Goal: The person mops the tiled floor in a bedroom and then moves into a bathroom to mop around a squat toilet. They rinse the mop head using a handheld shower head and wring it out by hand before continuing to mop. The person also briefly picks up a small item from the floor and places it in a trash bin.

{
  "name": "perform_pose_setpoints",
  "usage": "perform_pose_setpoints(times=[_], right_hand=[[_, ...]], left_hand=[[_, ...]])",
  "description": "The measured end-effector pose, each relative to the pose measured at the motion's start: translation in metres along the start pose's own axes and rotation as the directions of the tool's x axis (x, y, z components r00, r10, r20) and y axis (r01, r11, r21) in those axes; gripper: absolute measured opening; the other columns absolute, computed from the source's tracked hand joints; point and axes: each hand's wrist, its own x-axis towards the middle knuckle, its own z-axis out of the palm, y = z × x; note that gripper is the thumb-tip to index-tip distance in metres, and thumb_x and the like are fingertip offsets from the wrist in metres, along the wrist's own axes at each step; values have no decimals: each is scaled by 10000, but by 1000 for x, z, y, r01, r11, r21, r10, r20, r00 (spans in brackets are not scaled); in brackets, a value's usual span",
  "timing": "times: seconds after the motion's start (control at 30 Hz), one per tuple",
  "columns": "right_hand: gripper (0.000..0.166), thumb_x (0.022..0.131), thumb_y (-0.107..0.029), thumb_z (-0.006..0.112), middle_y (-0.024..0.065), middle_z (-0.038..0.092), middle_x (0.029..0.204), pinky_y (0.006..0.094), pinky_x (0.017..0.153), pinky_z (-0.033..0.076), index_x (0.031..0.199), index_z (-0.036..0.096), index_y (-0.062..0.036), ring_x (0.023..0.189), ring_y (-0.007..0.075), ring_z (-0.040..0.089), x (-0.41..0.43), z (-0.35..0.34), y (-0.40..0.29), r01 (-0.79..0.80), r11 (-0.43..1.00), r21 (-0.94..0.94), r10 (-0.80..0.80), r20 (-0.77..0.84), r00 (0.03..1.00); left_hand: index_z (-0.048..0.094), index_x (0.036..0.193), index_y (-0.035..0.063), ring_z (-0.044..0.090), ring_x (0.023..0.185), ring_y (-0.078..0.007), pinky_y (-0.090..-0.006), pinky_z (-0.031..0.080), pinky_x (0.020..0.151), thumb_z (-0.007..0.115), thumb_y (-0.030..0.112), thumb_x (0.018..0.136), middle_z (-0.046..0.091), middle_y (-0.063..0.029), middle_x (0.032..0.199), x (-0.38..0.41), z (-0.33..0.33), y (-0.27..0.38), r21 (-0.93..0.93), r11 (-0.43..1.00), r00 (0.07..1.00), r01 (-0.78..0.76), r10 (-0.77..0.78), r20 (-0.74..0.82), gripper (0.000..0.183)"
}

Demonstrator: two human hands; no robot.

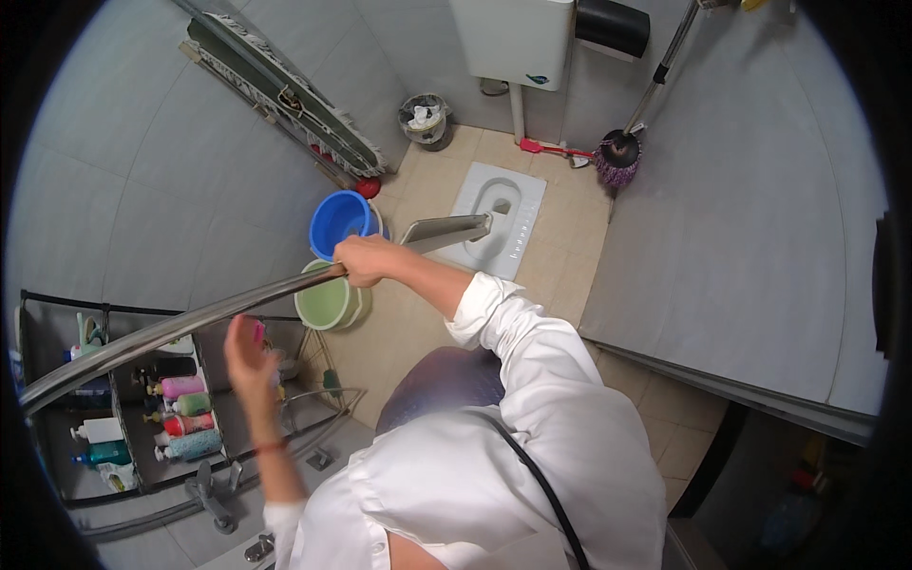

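My right hand [367,260] grips a shiny metal pole [192,317] that slants across the view from the lower left. Beyond that fist a long, flat, pale head or plate [445,231], seemingly at the pole's far end, reaches over the white squat toilet [516,235] in the floor. Whether it touches the toilet cannot be told. My left hand [249,353], blurred, is held just below the pole with its fingers apart and nothing in it. Under the right hand stand a blue bucket [338,217] and a light green bucket [324,303].
A bottle shelf [146,399] and faucet [210,495] are at left. Wide dust mops [285,96] lean on the wall near a red plunger [368,187]. A lined waste bin [425,121], cistern [513,43], red-handled brush [556,148] and purple string mop [618,157] stand farther off. A grey partition [734,235] bounds the right.
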Motion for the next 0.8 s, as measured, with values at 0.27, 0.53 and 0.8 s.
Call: perform_pose_setpoints(times=[0.27,0.53,0.8], right_hand=[[408,690,-79,675,171,634,1079,482,847,445,1093,614,-68,1045,339,591,4,-40,-19,46,998,-32,-51,-155,987],[402,712,-75,720,133,660,1032,367,860,499,1098,614,-32,971,279,635,-55,-45,202,-338,810,479,585,-624,518],[325,666,-140,770,92,655,918,389,814,485,976,689,-81,924,284,605,-23,-58,319,-575,800,170,515,-685,514]], left_hand=[[239,518,167,241,444,-118,-310,420,705,456,314,974,222,12,448,106,164,16,-703,693,962,-160,-51,-269,526],[256,515,182,248,429,-119,-315,435,660,467,368,967,226,9,445,174,111,50,-723,644,921,-250,-73,-383,532],[269,529,161,251,428,-129,-352,470,728,479,317,971,224,1,453,225,63,63,-843,503,976,-191,7,-217,514]])
